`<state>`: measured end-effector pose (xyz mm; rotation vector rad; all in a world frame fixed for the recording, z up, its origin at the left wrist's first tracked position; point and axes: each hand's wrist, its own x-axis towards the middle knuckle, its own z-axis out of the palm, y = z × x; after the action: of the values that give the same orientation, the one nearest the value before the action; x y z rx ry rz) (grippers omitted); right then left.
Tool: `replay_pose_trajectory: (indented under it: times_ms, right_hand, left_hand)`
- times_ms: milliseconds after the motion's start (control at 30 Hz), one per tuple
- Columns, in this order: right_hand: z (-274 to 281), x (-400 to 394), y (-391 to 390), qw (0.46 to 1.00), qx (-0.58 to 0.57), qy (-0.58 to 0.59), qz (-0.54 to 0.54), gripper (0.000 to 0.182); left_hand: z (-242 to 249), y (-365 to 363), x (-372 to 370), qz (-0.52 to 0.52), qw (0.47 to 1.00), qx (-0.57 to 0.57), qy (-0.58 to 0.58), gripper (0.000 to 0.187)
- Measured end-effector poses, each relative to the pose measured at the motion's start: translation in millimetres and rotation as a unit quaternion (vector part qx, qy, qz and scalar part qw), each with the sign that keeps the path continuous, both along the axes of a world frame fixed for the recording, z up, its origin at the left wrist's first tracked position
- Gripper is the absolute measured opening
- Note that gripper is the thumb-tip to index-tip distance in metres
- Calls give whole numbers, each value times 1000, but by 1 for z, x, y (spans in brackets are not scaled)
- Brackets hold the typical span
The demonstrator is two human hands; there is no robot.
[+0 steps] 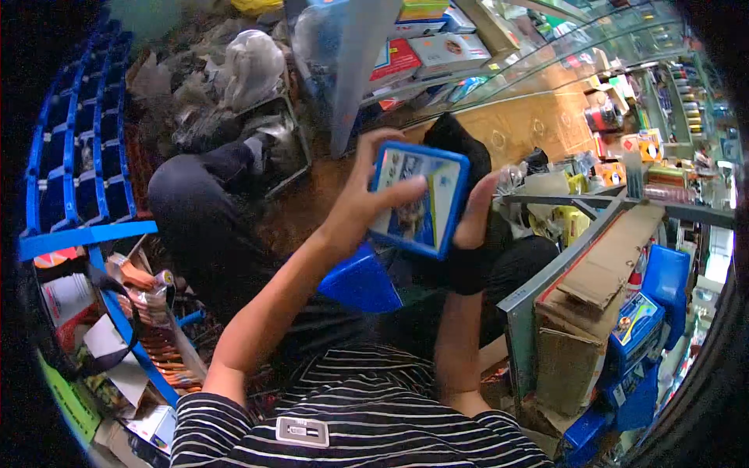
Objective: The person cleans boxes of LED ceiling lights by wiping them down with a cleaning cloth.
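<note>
With the blue box [419, 199] raised at chest height, your left hand [367, 207] gripping its near edge and your right hand [472, 214] closed on its far side, keep it level above the blue bin [359, 281].

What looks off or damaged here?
Nothing about the blue box stands out; both hands grip it, left hand, right hand. The cardboard on the right shelf looks torn and askew.

Cluttered shop: blue bin rack [74, 168], glass counters [593, 47], perhaps wooden floor [530, 125].
</note>
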<state>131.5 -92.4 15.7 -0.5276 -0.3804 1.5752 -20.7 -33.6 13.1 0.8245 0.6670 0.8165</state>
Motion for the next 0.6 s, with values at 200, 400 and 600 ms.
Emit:
replay_pose_trajectory:
  times_ms: [200, 400, 600]
  right_hand:
    - [-27, -35, -34, 742, 15, -655, -141, 68]
    - [-45, 27, 1, 739, -68, -667, -71, 60]
    - [-136, 11, -83, 431, 22, -898, -90, 56]
  left_hand:
    - [5, 13, -13, 104, 977, -165, -89, 39]
    - [-5, -2, -5, 33, 997, -65, -41, 32]
    - [-28, 7, 0, 125, 973, -179, -71, 37]
